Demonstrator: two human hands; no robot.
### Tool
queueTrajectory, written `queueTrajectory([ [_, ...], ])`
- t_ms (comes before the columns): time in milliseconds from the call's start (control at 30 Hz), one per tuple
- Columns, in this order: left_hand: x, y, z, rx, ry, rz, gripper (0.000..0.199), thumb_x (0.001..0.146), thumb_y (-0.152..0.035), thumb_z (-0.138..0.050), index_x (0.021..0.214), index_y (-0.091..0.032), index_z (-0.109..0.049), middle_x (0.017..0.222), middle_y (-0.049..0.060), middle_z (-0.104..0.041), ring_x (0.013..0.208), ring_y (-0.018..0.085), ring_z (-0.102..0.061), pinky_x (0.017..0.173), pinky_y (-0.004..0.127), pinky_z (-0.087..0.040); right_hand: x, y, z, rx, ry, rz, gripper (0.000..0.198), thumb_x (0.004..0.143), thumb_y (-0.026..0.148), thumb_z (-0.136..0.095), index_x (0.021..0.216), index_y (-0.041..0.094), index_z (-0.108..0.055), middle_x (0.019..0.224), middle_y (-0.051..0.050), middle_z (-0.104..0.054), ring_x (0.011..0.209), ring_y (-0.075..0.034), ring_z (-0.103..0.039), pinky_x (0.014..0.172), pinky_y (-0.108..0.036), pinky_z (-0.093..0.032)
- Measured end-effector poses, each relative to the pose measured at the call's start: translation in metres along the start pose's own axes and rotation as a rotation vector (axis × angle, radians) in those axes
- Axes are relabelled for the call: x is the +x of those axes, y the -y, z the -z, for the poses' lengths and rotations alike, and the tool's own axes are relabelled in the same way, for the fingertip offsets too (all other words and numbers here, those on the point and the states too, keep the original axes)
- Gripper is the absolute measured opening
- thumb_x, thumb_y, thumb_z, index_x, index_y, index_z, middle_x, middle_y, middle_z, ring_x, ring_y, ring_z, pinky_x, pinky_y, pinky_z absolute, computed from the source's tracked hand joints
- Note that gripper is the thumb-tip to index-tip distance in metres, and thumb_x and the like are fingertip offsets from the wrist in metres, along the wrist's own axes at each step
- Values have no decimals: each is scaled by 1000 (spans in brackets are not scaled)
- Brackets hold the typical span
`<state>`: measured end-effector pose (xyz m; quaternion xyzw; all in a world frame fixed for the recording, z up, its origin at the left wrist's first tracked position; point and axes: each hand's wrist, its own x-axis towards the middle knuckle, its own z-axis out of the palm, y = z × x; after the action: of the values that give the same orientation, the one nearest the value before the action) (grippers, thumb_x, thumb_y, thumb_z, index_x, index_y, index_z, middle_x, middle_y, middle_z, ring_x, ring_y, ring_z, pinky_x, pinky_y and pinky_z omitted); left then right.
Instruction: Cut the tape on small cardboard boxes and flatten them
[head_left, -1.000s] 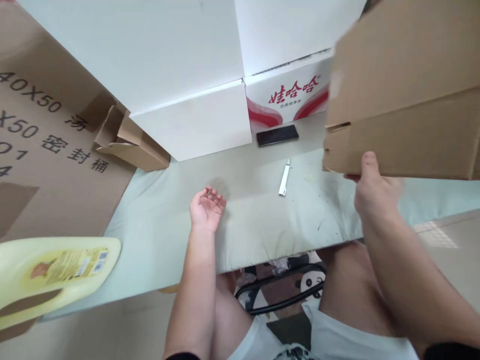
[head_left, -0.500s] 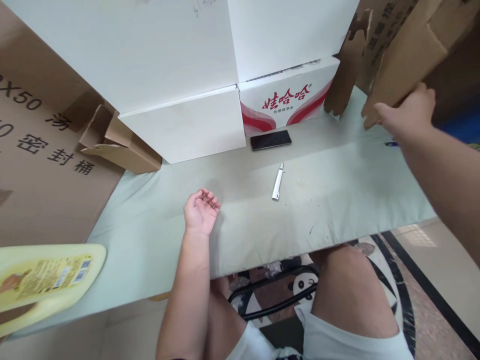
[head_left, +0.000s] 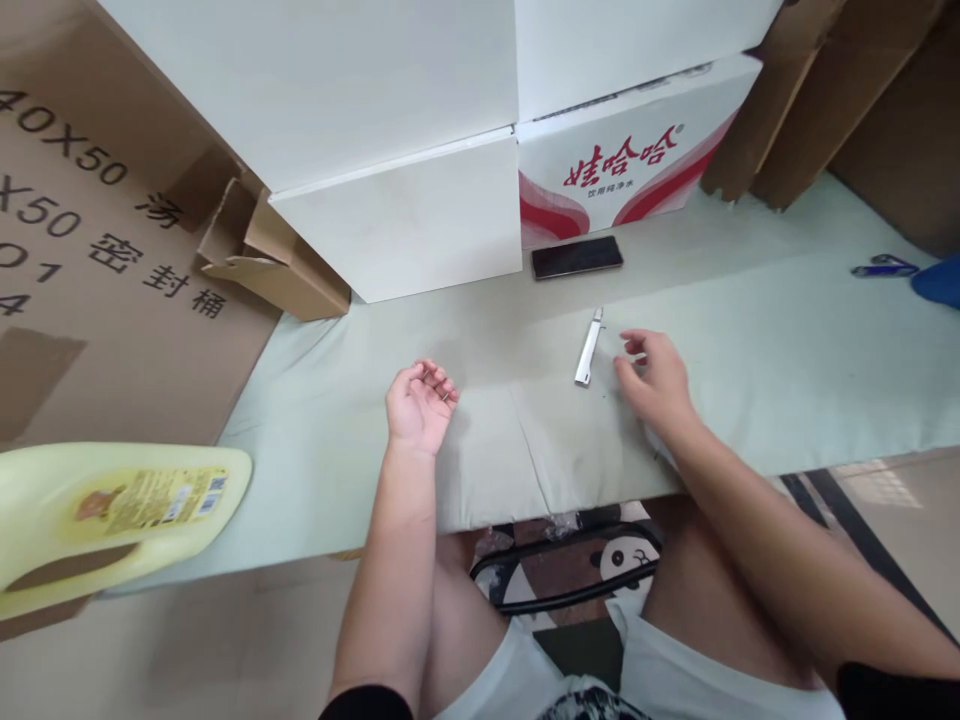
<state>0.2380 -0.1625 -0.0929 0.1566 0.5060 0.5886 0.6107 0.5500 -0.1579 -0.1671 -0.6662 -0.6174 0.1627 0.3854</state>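
My left hand point(head_left: 424, 408) rests palm up on the cloth-covered table point(head_left: 495, 440), its fingers loosely curled and apart, with nothing in it. To the right, my right hand point(head_left: 658, 380) hovers low over the cloth, thumb and fingers apart and holding nothing. Just left of its fingertips lies a slim silver-white tool point(head_left: 589, 350) with a narrow tip and a small pin at its side; its exact kind is unclear. Farther back, a dark phone point(head_left: 577, 258) lies flat against the foot of a white and red carton point(head_left: 630, 165).
White boxes point(head_left: 405, 225) are stacked along the back. Brown cardboard pieces point(head_left: 810, 110) stand at the back right, and an opened small carton point(head_left: 289, 265) at the left. A yellow jug point(head_left: 142, 500) occupies the left front. Blue-handled items point(head_left: 885, 268) lie far right.
My right hand has let go of the brown cardboard at the right and come back beside the silver tool. The cardboard now stands at the back. My left hand has kept its pose.
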Motion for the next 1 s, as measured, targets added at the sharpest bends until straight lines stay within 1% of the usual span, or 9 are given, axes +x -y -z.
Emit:
queueTrajectory([
  [100, 5, 9, 10, 475, -41, -213, 17, 78, -39, -45, 74, -23, -46, 67, -2, -48, 57, 13, -52, 60, 25, -47, -18, 17, -20, -143, 100, 143, 39, 88, 32, -56, 122, 19, -70, 121, -17, -64, 111, -33, -62, 97, -52, -50],
  [167, 9, 20, 16, 820, -96, -359, 19, 82, -39, -40, 74, -24, -46, 67, -1, -50, 61, 15, -52, 64, 28, -46, -23, 24, -25, -269, 151, 181, 38, 90, 33, -55, 121, 21, -72, 131, -18, -62, 119, -36, -58, 101, -55, -45],
  [267, 13, 39, 23, 1080, -132, -442, 12, 77, -30, -54, 68, -23, -51, 63, -1, -50, 62, 17, -48, 69, 30, -41, -23, 28, -26, -351, 184, 166, 35, 92, 34, -56, 121, 23, -73, 136, -16, -60, 122, -36, -55, 101, -53, -42],
  [367, 12, 51, 25, 1278, -126, -511, 18, 75, -20, -60, 61, -23, -48, 60, -1, -48, 68, 19, -49, 75, 33, -39, -20, 29, -25, -363, 207, 140, 34, 92, 34, -55, 118, 22, -72, 135, -16, -60, 121, -35, -54, 99, -50, -40],
  [467, 12, 55, 24, 1410, -132, -562, 23, 79, -17, -59, 63, -23, -45, 64, 0, -50, 75, 21, -54, 78, 34, -39, -19, 31, -24, -370, 220, 128, 34, 92, 34, -53, 117, 22, -72, 134, -16, -60, 122, -35, -52, 98, -49, -38],
  [600, 13, 56, 24, 1530, -137, -578, 22, 84, -17, -59, 66, -23, -47, 69, 1, -56, 78, 22, -58, 77, 33, -41, -21, 32, -23, -375, 206, 120, 35, 92, 34, -52, 117, 21, -72, 132, -16, -62, 121, -35, -51, 98, -49, -37],
  [833, 13, 58, 30, 1598, -131, -556, 18, 87, -20, -56, 69, -22, -53, 69, 0, -60, 74, 19, -59, 71, 30, -42, -22, 34, -24, -379, 209, 119, 33, 92, 33, -52, 113, 19, -72, 127, -17, -64, 120, -36, -53, 96, -49, -38],
  [933, 18, 40, 32, 1593, -74, -528, 16, 89, -20, -53, 73, -21, -58, 67, -1, -60, 67, 17, -58, 67, 27, -45, -23, 35, -22, -399, 214, 119, 34, 93, 34, -51, 116, 19, -72, 128, -17, -64, 121, -36, -53, 97, -49, -38],
  [1000, 27, 10, 32, 1600, -47, -540, 11, 87, -17, -55, 80, -21, -63, 75, 0, -64, 71, 17, -61, 71, 28, -49, -23, 36, -22, -408, 227, 117, 35, 94, 34, -51, 117, 19, -72, 130, -16, -64, 122, -35, -54, 98, -49, -38],
])
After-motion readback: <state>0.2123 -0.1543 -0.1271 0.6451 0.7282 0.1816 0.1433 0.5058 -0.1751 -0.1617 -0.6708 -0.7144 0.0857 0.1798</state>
